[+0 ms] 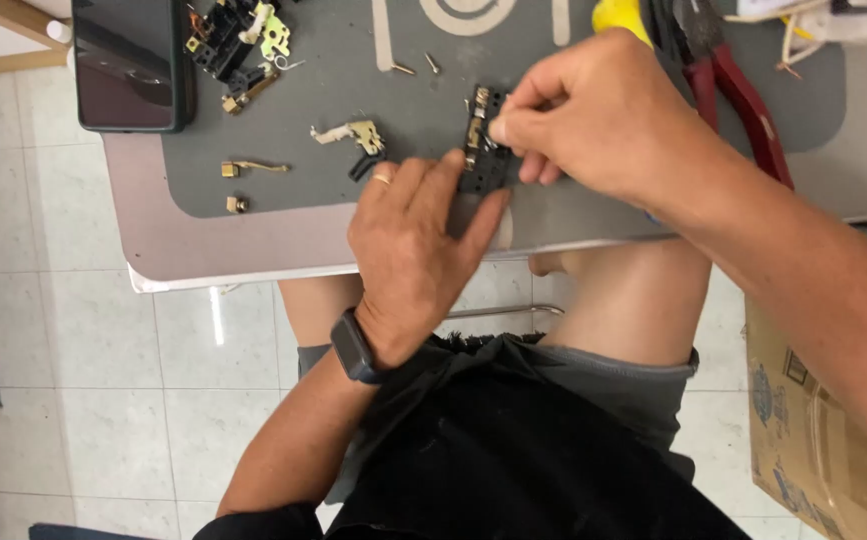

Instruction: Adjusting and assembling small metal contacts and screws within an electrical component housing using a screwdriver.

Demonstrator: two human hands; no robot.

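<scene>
Home repair bench: pliers [743,95], loose parts [238,45].

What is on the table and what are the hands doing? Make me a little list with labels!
Left hand: steadies a small black part on the mat, ring on one finger, dark watch on the wrist
Right hand: pinches the top of the same black part
Surface: grey mat on a pale table
Loose bits: brass pieces, two screws, a cream bracket
Top left: dark phone, pile of taken-apart parts
Top right: red-handled pliers
Floor: white tiles, cardboard box
</scene>
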